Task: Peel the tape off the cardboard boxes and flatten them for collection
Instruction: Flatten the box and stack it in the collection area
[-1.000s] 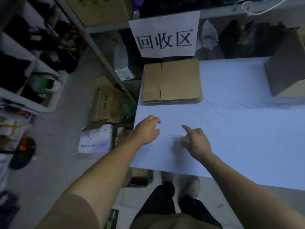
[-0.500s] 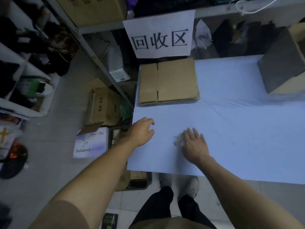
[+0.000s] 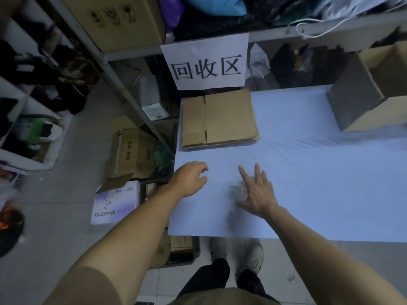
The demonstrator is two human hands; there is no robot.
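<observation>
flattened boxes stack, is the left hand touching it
Apart. The head view shows a bare strip of blue table between the left hand and the near edge of the flattened boxes stack.

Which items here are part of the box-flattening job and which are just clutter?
Job:
flattened cardboard stack on the table
upright cardboard box, far right
wad of peeled tape under the right hand
left hand, empty

Clutter:
paper sign
floor carton
bubandi box
shelf box
</observation>
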